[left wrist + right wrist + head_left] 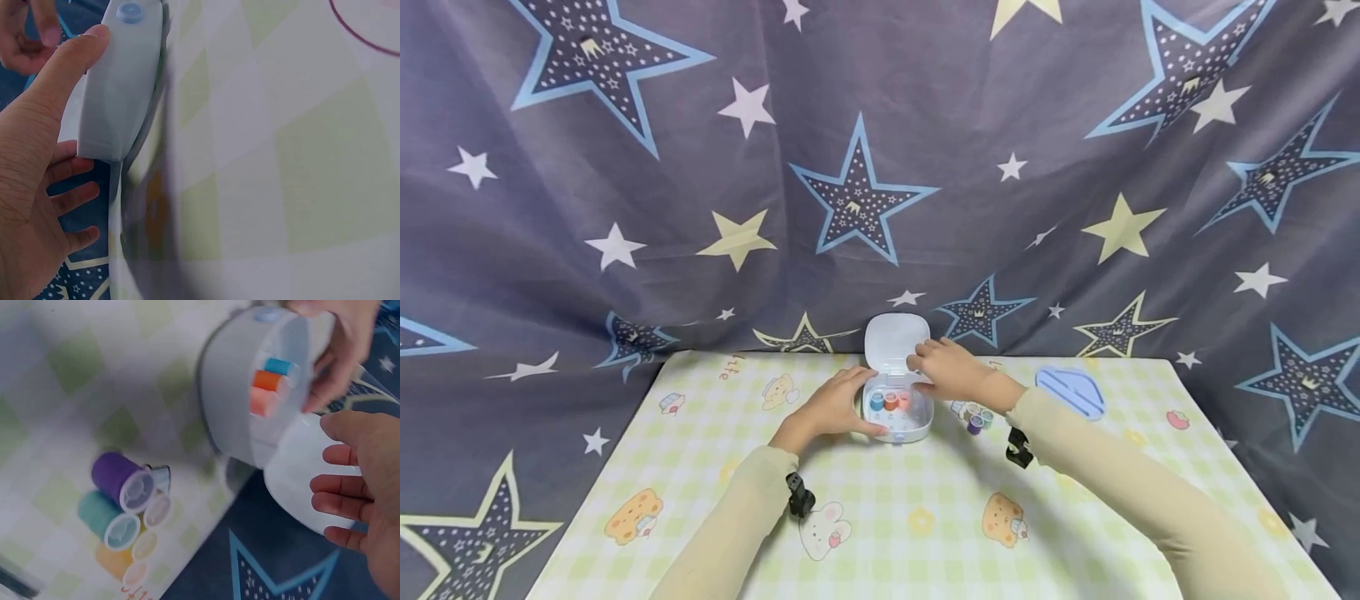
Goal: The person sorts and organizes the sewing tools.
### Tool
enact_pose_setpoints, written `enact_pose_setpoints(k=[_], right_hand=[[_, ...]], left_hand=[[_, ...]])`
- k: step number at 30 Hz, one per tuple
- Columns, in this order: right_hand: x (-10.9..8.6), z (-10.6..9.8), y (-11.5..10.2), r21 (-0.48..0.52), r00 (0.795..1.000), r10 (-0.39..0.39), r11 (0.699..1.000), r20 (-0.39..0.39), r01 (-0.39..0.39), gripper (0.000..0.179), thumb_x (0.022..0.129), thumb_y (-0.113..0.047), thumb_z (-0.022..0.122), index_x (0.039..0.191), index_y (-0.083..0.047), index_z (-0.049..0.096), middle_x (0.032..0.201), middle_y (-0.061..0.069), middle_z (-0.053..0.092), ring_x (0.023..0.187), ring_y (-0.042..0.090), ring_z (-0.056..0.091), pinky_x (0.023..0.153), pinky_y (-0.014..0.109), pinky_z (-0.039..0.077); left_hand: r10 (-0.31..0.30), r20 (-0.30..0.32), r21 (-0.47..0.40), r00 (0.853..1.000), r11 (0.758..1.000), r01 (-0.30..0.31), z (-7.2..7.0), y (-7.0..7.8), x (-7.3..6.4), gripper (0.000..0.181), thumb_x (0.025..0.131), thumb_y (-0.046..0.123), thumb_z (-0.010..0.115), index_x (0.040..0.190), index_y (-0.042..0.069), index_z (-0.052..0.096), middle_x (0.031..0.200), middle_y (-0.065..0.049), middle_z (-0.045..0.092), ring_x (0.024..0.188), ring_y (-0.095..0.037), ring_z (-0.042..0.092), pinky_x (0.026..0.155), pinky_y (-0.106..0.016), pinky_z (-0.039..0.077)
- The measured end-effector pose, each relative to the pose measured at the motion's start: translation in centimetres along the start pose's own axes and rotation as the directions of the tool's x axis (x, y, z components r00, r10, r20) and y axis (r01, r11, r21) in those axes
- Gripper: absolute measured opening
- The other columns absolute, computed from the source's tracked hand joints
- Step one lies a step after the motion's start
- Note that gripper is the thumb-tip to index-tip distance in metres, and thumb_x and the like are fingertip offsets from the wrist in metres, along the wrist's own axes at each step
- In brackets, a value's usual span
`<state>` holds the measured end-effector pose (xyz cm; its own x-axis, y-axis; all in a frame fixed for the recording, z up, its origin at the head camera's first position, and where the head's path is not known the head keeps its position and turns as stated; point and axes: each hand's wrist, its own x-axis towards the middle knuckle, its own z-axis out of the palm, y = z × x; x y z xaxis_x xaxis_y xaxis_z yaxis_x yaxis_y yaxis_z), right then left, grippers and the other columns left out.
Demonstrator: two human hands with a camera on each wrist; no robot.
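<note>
A small white plastic box (907, 435) stands with its lid (891, 337) raised at the far side of the table. Inside it sit a blue thread spool (877, 402), an orange one (269, 380) and a pink one (262, 401) in a row. My left hand (833, 404) grips the box's left side, thumb on the front wall and fingers around the corner. Over the right rim, beside the lid's lower edge, hovers my right hand (955, 371), fingers loosely bent; nothing shows between them in the right wrist view.
Several more spools, among them a purple one (119, 478) and a teal one (106, 519), lie grouped right of the box. A lavender flat piece (1071, 393) rests farther right. Behind the checked tablecloth (917, 550) hangs a star-printed curtain (715, 167).
</note>
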<state>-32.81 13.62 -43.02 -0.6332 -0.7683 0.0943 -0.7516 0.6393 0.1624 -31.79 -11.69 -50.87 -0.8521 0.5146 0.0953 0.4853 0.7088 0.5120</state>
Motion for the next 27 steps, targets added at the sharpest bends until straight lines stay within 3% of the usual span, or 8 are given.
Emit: enact_pose_setpoints(k=[7, 14, 21, 27], right_hand=[[-2.8, -1.7, 1.7, 0.095, 0.989, 0.076, 0.993, -0.13, -0.064, 0.025, 0.092, -0.026, 0.075, 0.112, -0.01, 0.071, 0.107, 0.007, 0.069, 0.101, 0.027, 0.066, 0.09, 0.047, 0.055], [-6.6, -1.1, 3.7, 0.1, 0.97, 0.103, 0.992, -0.218, -0.082, 0.022, 0.089, -0.018, 0.077, 0.108, -0.01, 0.071, 0.101, 0.007, 0.068, 0.089, 0.025, 0.062, 0.074, 0.043, 0.051], [-9.8, 0.7, 5.3, 0.16, 0.98, 0.127, 0.982, -0.152, -0.102, 0.031, 0.081, -0.006, 0.08, 0.11, -0.01, 0.07, 0.101, 0.009, 0.065, 0.09, 0.026, 0.053, 0.073, 0.042, 0.045], [-10.9, 3.1, 6.0, 0.162, 0.985, 0.152, 0.977, -0.087, -0.136, 0.027, 0.083, -0.009, 0.08, 0.108, -0.012, 0.071, 0.105, 0.008, 0.065, 0.095, 0.028, 0.054, 0.078, 0.046, 0.047]], left_hand=[[-0.008, -0.002, -0.004, 1.0, 1.0, 0.008, 0.1, -0.6, -0.2, 0.111, 0.066, 0.059, 0.09, 0.153, 0.008, 0.045, 0.153, -0.009, 0.048, 0.141, -0.03, 0.044, 0.121, -0.049, 0.036], [-0.011, 0.005, 0.003, 1.0, 1.0, 0.011, 0.2, -0.7, -0.3, 0.112, 0.064, 0.062, 0.09, 0.153, 0.009, 0.045, 0.153, -0.008, 0.049, 0.141, -0.03, 0.045, 0.121, -0.049, 0.036], [0.007, 0.007, 0.022, 1.0, 1.0, -0.007, 0.2, -0.5, 0.0, 0.113, 0.064, 0.062, 0.089, 0.152, 0.007, 0.044, 0.15, -0.009, 0.051, 0.139, -0.03, 0.047, 0.12, -0.049, 0.037], [0.008, 0.006, 0.013, 1.0, 1.0, -0.008, 0.2, -0.2, 0.4, 0.112, 0.065, 0.06, 0.09, 0.152, 0.006, 0.044, 0.15, -0.01, 0.05, 0.14, -0.031, 0.046, 0.121, -0.05, 0.036]])
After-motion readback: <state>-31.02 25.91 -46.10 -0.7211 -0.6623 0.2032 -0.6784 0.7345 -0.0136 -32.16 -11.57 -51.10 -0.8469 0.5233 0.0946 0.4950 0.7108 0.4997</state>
